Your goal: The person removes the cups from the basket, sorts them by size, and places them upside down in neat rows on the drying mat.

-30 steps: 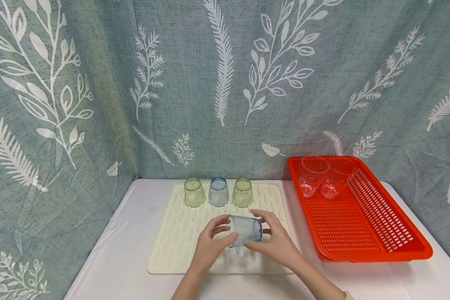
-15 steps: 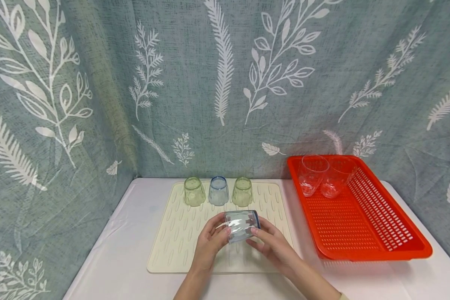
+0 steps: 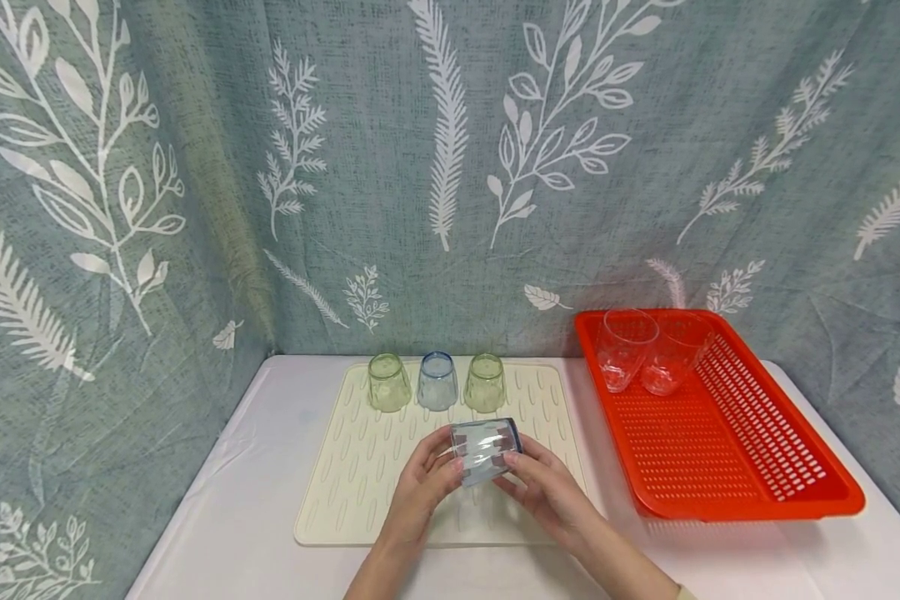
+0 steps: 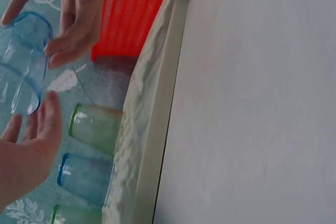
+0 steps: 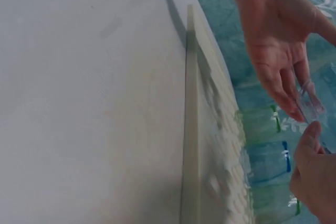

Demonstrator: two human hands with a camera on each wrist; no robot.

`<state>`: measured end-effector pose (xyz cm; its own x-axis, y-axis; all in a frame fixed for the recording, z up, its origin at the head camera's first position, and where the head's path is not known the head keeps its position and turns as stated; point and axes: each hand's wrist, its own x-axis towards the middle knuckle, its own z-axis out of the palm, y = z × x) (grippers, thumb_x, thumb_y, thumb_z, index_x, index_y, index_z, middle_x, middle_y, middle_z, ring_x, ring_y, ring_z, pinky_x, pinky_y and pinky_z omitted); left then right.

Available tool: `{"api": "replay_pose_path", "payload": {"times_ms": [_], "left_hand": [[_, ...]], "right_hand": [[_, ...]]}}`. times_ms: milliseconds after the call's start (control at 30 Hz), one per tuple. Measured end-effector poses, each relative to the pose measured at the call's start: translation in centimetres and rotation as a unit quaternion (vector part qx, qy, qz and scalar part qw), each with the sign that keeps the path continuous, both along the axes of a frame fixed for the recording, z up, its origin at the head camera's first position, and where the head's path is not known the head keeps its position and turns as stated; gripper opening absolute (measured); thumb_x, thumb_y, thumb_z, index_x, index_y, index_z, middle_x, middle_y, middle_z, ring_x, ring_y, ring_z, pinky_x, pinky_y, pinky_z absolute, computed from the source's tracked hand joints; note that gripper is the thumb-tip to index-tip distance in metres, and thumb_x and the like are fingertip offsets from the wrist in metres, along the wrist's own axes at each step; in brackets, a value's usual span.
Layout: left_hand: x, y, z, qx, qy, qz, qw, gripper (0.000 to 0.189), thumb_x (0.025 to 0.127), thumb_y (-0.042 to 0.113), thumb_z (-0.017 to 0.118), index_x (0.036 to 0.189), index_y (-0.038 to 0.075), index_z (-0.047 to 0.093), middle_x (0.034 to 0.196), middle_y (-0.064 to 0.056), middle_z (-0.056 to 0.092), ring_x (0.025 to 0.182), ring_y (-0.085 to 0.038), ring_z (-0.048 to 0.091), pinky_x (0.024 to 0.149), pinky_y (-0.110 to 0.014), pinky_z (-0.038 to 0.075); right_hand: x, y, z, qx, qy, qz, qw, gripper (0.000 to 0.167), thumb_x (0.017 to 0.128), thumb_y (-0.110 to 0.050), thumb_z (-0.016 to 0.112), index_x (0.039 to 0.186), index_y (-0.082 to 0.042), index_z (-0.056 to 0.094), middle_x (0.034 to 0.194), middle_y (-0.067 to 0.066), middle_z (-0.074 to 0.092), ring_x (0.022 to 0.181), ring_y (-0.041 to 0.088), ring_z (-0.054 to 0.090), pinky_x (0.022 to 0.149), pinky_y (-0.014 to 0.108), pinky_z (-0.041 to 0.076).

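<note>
A: What does the left grip (image 3: pixel 417 483) hold?
B: One end of the glass (image 3: pixel 486 450), thumb on the near side. The right grip (image 3: pixel 546 485) pinches the other, dark blue end.
A: And the glass itself?
B: On its side between the two, raised over the front of the mat (image 3: pixel 337 492). Its walls look slick, so even, gentle pressure from both thumbs should suit it best; any turn is safer with both wrists moving together.
A: Any hazard beyond it?
B: The row: green cup (image 3: pixel 389 385), blue cup (image 3: pixel 437 383), second green cup (image 3: pixel 485 385), all at the mat's back edge. Elbows low and the glass kept forward should avoid a knock.
A: The basket (image 3: pixel 750 510)?
B: Off to the right, well apart, two clear tumblers (image 3: pixel 624 354) at its far end.
</note>
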<state>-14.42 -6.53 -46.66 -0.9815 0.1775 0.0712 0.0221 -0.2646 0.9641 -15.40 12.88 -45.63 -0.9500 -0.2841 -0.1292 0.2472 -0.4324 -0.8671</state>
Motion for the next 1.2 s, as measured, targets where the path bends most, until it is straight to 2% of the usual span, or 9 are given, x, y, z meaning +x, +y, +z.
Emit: {"api": "replay_pose_path", "payload": {"times_ms": [133, 267, 367, 467, 533, 633, 767, 1000, 1200], "left_hand": [[-0.2, -1.0, -0.2, -0.058, 0.015, -0.002, 0.9982, 0.062, 0.093, 0.018, 0.062, 0.147, 0.001, 0.035, 0.145, -0.02, 0.041, 0.128, -0.029, 0.045, 0.101, -0.032, 0.042], [-0.6, -2.8, -0.4, -0.167, 0.029, 0.071, 0.983, 0.063, 0.093, 0.022, 0.066, 0.146, 0.005, 0.038, 0.144, -0.017, 0.044, 0.131, -0.031, 0.044, 0.108, -0.043, 0.037], [-0.8, -4.9, -0.4, -0.267, 0.03, 0.147, 0.9519, 0.069, 0.091, 0.026, 0.07, 0.148, 0.005, 0.036, 0.146, -0.017, 0.041, 0.133, -0.034, 0.04, 0.11, -0.05, 0.032], [-1.0, -7.4, -0.5, -0.356, 0.015, 0.205, 0.9116, 0.077, 0.091, 0.027, 0.069, 0.151, 0.001, 0.026, 0.149, -0.025, 0.031, 0.135, -0.042, 0.03, 0.109, -0.059, 0.027], [-1.0, -9.1, -0.5, -0.397, -0.006, 0.225, 0.8896, 0.083, 0.091, 0.027, 0.067, 0.152, -0.003, 0.018, 0.15, -0.031, 0.022, 0.136, -0.048, 0.022, 0.107, -0.066, 0.021], [-1.1, -11.0, -0.8, -0.435, -0.041, 0.218, 0.8729, 0.091, 0.091, 0.028, 0.065, 0.151, -0.009, 0.007, 0.148, -0.039, 0.01, 0.135, -0.056, 0.009, 0.104, -0.072, 0.011], [-1.4, -12.2, -1.5, -0.439, -0.078, 0.186, 0.8758, 0.095, 0.091, 0.031, 0.064, 0.149, -0.013, 0.002, 0.147, -0.043, 0.007, 0.134, -0.061, 0.004, 0.103, -0.075, 0.008], [-1.6, -12.7, -2.5, -0.369, -0.1, 0.185, 0.9052, 0.091, 0.093, 0.03, 0.062, 0.148, -0.016, 0.006, 0.147, -0.041, 0.018, 0.134, -0.058, 0.015, 0.107, -0.069, 0.016], [-1.7, -12.8, -2.8, -0.328, -0.109, 0.19, 0.9187, 0.088, 0.095, 0.027, 0.061, 0.148, -0.016, 0.006, 0.148, -0.039, 0.019, 0.136, -0.052, 0.021, 0.111, -0.06, 0.019]], "right_hand": [[-0.4, 0.2, 0.2, 0.018, 0.003, -0.026, 0.9995, 0.053, 0.092, -0.008, 0.059, 0.14, 0.006, 0.039, 0.107, -0.001, 0.063, 0.101, 0.015, 0.058, 0.098, 0.038, 0.047], [-1.3, 0.5, 0.2, 0.028, 0.005, -0.072, 0.997, 0.052, 0.09, -0.005, 0.061, 0.137, 0.008, 0.043, 0.106, 0.003, 0.061, 0.097, 0.016, 0.059, 0.096, 0.038, 0.049], [-2.2, 0.6, 0.0, 0.046, 0.004, -0.117, 0.9921, 0.053, 0.089, -0.004, 0.063, 0.137, 0.008, 0.044, 0.113, 0.008, 0.058, 0.096, 0.016, 0.06, 0.094, 0.037, 0.051], [-3.2, 0.7, -0.3, 0.07, 0.006, -0.157, 0.9851, 0.057, 0.089, -0.005, 0.065, 0.139, 0.007, 0.042, 0.123, 0.014, 0.052, 0.098, 0.013, 0.06, 0.092, 0.033, 0.052], [-4.0, 0.8, -0.5, 0.092, 0.005, -0.183, 0.9788, 0.06, 0.088, -0.006, 0.067, 0.14, 0.007, 0.04, 0.127, 0.018, 0.049, 0.099, 0.013, 0.058, 0.09, 0.03, 0.053], [-5.1, 1.0, -0.6, 0.153, 0.007, -0.224, 0.9625, 0.064, 0.086, -0.009, 0.07, 0.141, 0.005, 0.04, 0.128, 0.02, 0.049, 0.102, 0.017, 0.055, 0.084, 0.024, 0.052], [-6.2, 1.2, -0.7, 0.234, 0.016, -0.264, 0.9355, 0.068, 0.085, -0.015, 0.073, 0.142, 0.003, 0.041, 0.128, 0.02, 0.051, 0.107, 0.023, 0.051, 0.08, 0.021, 0.048], [-8.3, 1.0, -0.5, 0.283, 0.031, -0.302, 0.9098, 0.068, 0.081, -0.014, 0.076, 0.138, 0.004, 0.045, 0.116, 0.019, 0.052, 0.096, 0.023, 0.049, 0.069, 0.023, 0.043], [-10.0, 1.1, -0.6, 0.335, 0.053, -0.318, 0.8852, 0.068, 0.08, -0.013, 0.075, 0.137, 0.008, 0.044, 0.125, 0.024, 0.048, 0.109, 0.034, 0.046, 0.087, 0.04, 0.044]]}}
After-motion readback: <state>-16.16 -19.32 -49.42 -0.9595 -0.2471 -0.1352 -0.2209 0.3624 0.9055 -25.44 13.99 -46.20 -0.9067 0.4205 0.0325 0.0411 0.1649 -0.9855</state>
